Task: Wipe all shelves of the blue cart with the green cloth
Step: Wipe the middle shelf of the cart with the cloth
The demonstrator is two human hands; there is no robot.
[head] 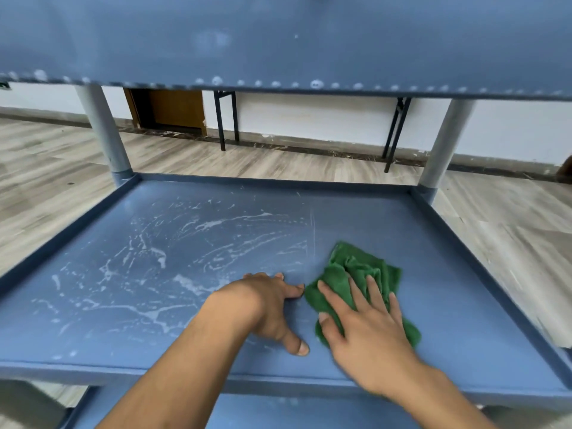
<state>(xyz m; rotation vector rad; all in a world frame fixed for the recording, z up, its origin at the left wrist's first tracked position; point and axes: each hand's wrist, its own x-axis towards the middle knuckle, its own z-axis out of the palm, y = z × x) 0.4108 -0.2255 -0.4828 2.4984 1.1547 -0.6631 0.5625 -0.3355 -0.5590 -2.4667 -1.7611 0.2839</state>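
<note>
The blue cart's middle shelf [185, 258] fills the view, streaked with white residue across its left and centre. A crumpled green cloth [349, 270] lies on the shelf's right half. My right hand [365, 323] presses flat on the cloth with straight, spread fingers. My left hand [269, 305] rests on the bare shelf just left of the cloth, its fingertips touching the surface and its thumb stretched toward me. The cart's top shelf [278, 41] hangs overhead, and a strip of the bottom shelf [278, 410] shows below the near rim.
Two grey posts, the left post [105, 134] and the right post [445, 140], hold up the top shelf at the far corners. A raised rim [483, 258] runs round the shelf. Beyond lie wood flooring, black table legs [227, 119] and a white wall.
</note>
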